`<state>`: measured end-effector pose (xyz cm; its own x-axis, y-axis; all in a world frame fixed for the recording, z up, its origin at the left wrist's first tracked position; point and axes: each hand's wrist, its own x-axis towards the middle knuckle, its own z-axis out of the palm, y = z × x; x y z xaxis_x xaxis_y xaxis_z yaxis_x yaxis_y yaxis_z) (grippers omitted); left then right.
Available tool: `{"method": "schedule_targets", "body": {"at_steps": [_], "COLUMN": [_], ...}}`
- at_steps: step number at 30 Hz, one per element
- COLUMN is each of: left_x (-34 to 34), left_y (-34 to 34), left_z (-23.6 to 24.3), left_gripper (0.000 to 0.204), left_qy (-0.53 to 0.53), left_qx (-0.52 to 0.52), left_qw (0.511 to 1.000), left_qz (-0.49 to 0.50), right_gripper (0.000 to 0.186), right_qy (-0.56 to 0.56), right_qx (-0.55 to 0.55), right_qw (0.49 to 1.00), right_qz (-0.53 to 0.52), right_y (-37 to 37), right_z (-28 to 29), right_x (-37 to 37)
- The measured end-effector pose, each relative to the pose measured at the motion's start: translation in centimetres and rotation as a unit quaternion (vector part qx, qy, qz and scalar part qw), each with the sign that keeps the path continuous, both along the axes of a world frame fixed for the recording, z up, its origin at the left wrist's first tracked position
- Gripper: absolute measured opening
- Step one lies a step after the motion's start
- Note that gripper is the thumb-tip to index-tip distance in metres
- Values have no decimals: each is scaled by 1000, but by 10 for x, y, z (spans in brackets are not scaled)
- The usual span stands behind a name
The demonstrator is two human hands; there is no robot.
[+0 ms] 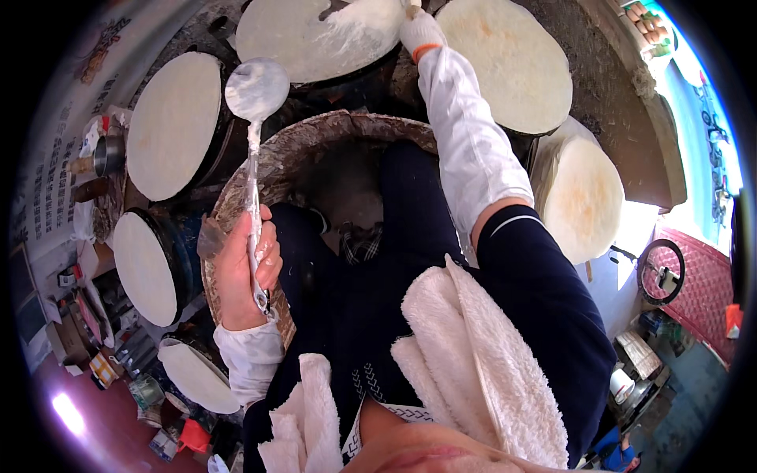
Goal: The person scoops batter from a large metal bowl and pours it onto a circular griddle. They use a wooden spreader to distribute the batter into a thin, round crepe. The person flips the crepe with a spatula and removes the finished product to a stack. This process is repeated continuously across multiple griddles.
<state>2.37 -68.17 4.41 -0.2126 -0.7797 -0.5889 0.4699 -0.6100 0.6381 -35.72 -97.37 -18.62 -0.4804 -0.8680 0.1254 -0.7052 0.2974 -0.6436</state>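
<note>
My left hand (251, 268) is bare and wrapped round the handle of a long ladle (257, 88). Whitish batter coats the ladle, whose round bowl points away from me. At the far side, my right hand (422, 33), in a white glove with an orange cuff, is closed at the edge of a griddle carrying a wet batter sheet (315, 43). Whatever it grips is mostly cut off by the top of the view. The sheet looks uneven and streaky near that hand. Right of it lies a round flatbread (505, 63) on another griddle.
More thin rounds lie on griddles at the left: an upper one (175, 126), a middle one (145, 268) and a lower one (197, 377). A stack of flatbreads (582, 197) stands at the right. A batter-crusted rim (339, 124) curves before my legs. A white towel (481, 355) hangs over me.
</note>
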Motion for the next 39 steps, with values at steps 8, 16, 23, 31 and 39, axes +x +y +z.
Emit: {"method": "schedule_targets", "body": {"at_steps": [8,16,23,31,39], "left_x": [1,14,14,13,8], "left_y": [1,12,7,-8,-59], "left_z": [-6,-15,-17,-27,-46], "left_gripper": [29,29,29,37,35], "left_qy": [-9,-2,19,50,16], "left_qx": [12,-8,-7,-51,-33], "left_qw": [1000,1000,1000,997,999], "left_qz": [-3,8,-6,-22,-37], "right_gripper": [49,42,44,49,46], "right_qy": [-101,-152,-201,-171,-111], "right_qx": [68,2,54,-30,24], "right_qw": [988,988,977,985,992], "right_qz": [94,4,45,1,48], "right_y": [63,104,115,190,116], "right_z": [67,36,29,32,70], "right_x": [101,30,92,86,89]}}
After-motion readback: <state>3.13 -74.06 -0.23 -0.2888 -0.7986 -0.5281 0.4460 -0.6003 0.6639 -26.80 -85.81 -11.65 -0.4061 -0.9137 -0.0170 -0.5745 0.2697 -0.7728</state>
